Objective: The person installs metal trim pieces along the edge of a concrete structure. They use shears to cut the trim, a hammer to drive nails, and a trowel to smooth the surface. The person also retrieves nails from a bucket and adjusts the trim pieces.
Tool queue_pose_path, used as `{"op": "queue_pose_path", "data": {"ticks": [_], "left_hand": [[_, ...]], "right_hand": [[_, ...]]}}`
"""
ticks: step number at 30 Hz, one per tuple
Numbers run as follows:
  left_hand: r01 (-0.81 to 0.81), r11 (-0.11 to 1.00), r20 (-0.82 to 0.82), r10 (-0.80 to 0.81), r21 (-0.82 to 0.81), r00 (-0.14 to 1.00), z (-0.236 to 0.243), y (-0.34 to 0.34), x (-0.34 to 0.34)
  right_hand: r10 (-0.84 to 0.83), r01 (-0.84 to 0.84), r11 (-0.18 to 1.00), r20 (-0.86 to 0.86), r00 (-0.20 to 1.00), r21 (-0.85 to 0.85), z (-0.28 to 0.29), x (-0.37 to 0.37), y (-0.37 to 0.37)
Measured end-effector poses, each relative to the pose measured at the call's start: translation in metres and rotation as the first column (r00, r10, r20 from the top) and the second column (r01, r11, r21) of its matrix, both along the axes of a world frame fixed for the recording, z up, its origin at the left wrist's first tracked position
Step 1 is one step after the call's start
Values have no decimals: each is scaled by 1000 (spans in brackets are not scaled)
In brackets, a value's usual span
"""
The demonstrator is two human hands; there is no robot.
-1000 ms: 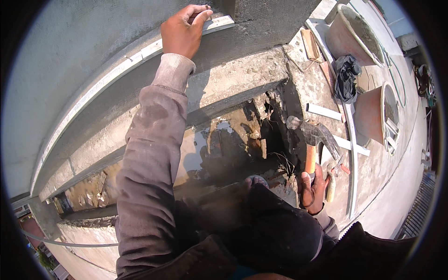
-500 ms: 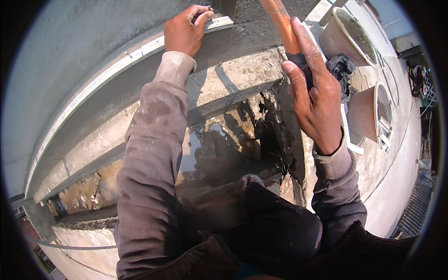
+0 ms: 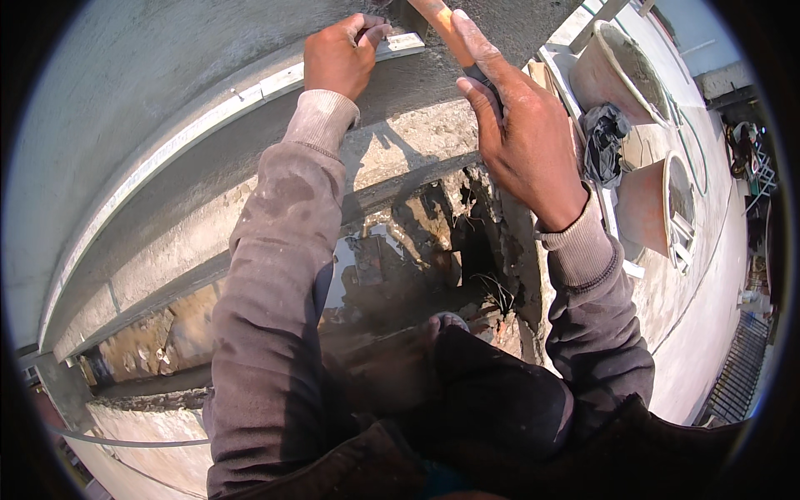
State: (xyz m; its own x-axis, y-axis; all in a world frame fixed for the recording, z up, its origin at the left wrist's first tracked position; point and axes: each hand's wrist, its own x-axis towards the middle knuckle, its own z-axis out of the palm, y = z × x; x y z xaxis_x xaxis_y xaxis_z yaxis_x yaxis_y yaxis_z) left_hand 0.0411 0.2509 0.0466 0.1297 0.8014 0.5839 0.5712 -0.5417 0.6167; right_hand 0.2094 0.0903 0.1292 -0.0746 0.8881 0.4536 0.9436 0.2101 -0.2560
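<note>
High in the view, my left hand (image 3: 340, 58) pinches a small nail (image 3: 386, 22) at the end of a long white strip (image 3: 279, 83) lying along the grey plastered wall. The nail is mostly hidden by my fingers. Another nail (image 3: 237, 93) stands in the strip farther left. My right hand (image 3: 533, 137) is closed round a hammer (image 3: 447, 32) with an orange handle and a dark grip, its index finger stretched along the handle. The hammer's head is cut off by the upper edge, close to my left fingertips.
Below my arms is a pit (image 3: 367, 275) with murky water and broken edges. A concrete ledge (image 3: 408, 137) runs along the wall. At right stand two mortar-stained buckets (image 3: 612, 75), with a crumpled black plastic bag (image 3: 606, 137) near them. My foot (image 3: 450, 321) is by the pit.
My right hand has swung left with the hammer, bringing it toward my left hand. The left hand keeps its pinch near the strip's end; the view has shifted slightly.
</note>
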Motion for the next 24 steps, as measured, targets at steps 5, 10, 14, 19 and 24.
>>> {"op": "queue_pose_path", "data": {"ticks": [5,10,14,19,24], "left_hand": [[14,1000,37,-14,-18,999,-2,3,-5],[11,994,-105,1,110,994,-13,12,-4],[-1,1000,-76,3,28,997,-13,8,-2],[16,1000,-122,-17,-7,992,-6,10,-8],[29,999,-141,-24,36,990,-6,14,-5]], "right_hand": [[116,-98,953,-46,992,287,0,-1,6],[-29,29,999,6,1000,-21,-8,3,3],[81,-74,988,-53,995,136,-8,8,-1],[-1,4,1000,-130,992,24,15,-5,-11],[31,-26,998,-96,995,57,-11,7,-4]]}}
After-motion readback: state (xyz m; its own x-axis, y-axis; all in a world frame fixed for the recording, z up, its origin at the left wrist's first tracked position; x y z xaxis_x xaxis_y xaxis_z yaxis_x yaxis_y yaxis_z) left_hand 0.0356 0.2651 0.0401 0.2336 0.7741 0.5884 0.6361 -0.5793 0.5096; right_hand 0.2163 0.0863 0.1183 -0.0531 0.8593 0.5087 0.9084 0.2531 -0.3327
